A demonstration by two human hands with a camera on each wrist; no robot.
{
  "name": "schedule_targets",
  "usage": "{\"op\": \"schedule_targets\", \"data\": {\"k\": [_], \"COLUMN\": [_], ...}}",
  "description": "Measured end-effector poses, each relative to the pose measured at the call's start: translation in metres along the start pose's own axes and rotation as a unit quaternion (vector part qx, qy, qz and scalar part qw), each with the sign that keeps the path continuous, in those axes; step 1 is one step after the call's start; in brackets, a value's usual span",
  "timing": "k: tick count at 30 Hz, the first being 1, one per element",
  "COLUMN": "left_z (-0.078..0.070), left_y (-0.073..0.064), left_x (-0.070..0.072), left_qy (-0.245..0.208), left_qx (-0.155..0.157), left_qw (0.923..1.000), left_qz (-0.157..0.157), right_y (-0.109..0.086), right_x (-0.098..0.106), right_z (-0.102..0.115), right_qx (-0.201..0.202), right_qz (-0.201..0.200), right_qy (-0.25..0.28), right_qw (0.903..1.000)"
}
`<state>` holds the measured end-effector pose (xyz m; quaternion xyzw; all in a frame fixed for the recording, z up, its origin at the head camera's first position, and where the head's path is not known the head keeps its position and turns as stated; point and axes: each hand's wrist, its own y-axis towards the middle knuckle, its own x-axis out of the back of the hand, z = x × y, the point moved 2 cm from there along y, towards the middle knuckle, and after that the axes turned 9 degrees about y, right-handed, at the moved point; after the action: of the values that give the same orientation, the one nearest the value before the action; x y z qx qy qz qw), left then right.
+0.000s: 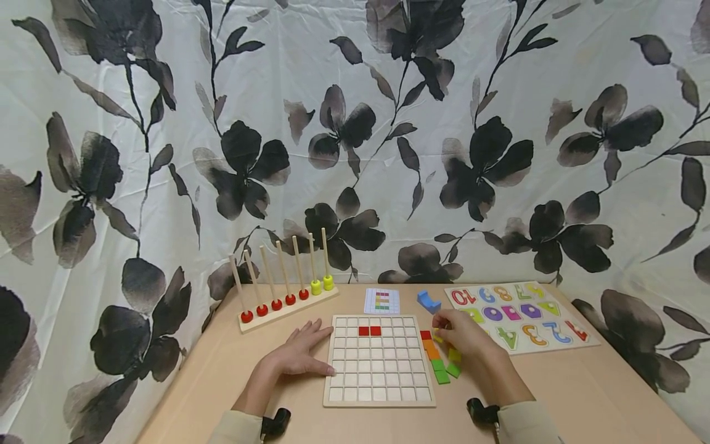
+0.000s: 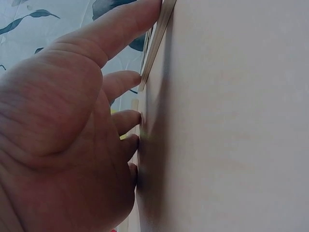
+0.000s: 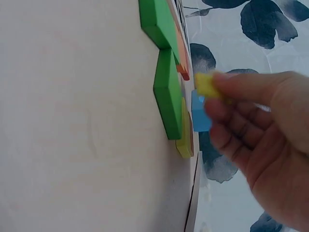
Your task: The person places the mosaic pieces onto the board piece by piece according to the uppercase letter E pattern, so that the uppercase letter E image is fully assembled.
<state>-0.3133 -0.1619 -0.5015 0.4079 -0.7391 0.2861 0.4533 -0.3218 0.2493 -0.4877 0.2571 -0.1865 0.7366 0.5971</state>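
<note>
Yellow tile [image 3: 205, 86] is pinched in the right hand's grip [image 1: 461, 334], just right of the grid board [image 1: 379, 379], where loose tiles [image 1: 438, 365] are laid, presumably for easy reach. Board's left edge is touched by the spread, unclenched left hand [image 1: 296, 353], probably so it's steadied.

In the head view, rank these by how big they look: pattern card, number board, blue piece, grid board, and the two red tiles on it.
1. Grid board
2. Number board, partly hidden by the right hand
3. Pattern card
4. Blue piece
5. Red tiles, the two looking alike
</note>
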Motion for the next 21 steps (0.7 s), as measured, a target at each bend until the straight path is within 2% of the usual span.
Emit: {"op": "schedule_targets", "data": {"k": [5, 9, 16, 19, 21], "left_z": [0.000, -0.001, 0.000, 0.001, 0.001], "left_y": [-0.001, 0.000, 0.001, 0.001, 0.001], "left_x": [0.001, -0.001, -0.001, -0.001, -0.002], "left_qy": [0.003, 0.004, 0.001, 0.001, 0.001], "left_qx": [-0.001, -0.007, -0.003, -0.001, -0.002], "left_qw": [1.0000, 1.0000, 1.0000, 1.0000, 1.0000], "left_qz": [0.000, 0.004, 0.005, 0.005, 0.004], "right_y": [0.002, 0.001, 0.001, 0.003, 0.005], "right_x": [0.003, 0.003, -0.002, -0.008, -0.012], "right_z": [0.005, 0.010, 0.019, 0.026, 0.032], "right_qx": [0.050, 0.076, 0.068, 0.064, 0.074], "right_qz": [-0.026, -0.026, -0.021, -0.028, -0.024], "right_qy": [-0.014, 0.002, 0.070, 0.085, 0.086], "right_qw": [0.9983, 0.9968, 0.9950, 0.9939, 0.9933]}}
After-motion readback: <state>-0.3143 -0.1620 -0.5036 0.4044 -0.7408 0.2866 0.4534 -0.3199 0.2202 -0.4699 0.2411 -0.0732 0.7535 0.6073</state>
